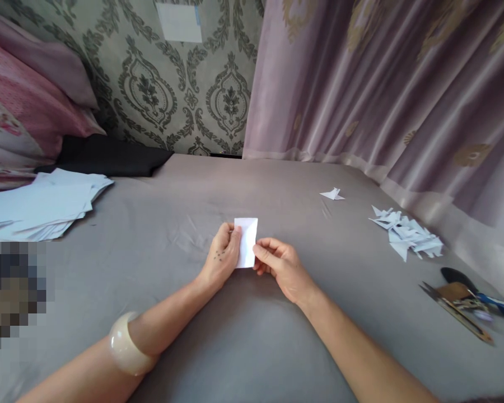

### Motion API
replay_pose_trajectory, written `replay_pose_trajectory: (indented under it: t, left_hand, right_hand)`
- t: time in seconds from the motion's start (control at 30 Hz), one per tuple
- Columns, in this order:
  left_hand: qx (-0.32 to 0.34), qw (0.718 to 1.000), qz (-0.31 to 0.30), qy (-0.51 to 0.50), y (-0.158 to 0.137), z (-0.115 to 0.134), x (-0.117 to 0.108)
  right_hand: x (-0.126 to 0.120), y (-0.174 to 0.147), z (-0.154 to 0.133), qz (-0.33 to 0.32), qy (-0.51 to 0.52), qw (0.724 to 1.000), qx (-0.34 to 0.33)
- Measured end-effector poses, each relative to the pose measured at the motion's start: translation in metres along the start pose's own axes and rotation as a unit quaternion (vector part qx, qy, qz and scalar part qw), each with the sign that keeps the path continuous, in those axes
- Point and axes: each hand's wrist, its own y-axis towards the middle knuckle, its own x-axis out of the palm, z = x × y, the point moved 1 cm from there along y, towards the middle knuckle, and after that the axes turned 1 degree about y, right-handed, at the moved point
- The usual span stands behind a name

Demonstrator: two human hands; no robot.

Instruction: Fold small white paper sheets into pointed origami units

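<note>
A small white folded paper (246, 243) is held upright between my two hands, above the grey sheet. My left hand (223, 254) pinches its left edge, with the thumb lying over the front face. At the right edge, the thumb and fingers of my right hand (283, 266) close on the paper's lower half. Faint crease lines show on the face toward me. The fingers behind the paper are partly hidden. A pale bangle (128, 344) circles my left forearm.
Several loose white sheets (46, 201) lie at the left beside a black cloth (109, 155). One folded paper figure (332, 194) sits at back right, near a pile of similar figures (409, 232). Scissors (456, 310) and other small tools lie at far right. Curtains (340, 84) border the grey surface.
</note>
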Motion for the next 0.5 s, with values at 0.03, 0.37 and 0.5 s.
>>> replay_pose_trajectory:
  t: [0.03, 0.37, 0.5]
  left_hand:
    - [-0.001, 1.000, -0.006, -0.004, 0.001, -0.001, 0.000]
    - [-0.189, 0.961, -0.107, -0.172, 0.019, 0.011, -0.002]
    - [-0.177, 0.965, -0.089, -0.173, 0.028, 0.018, 0.000]
  right_hand:
    - [-0.001, 0.001, 0.000, 0.027, -0.017, 0.999, -0.003]
    - [-0.031, 0.021, -0.005, 0.082, -0.058, 0.994, -0.049]
    - [-0.031, 0.019, -0.014, 0.026, -0.099, 0.993, -0.064]
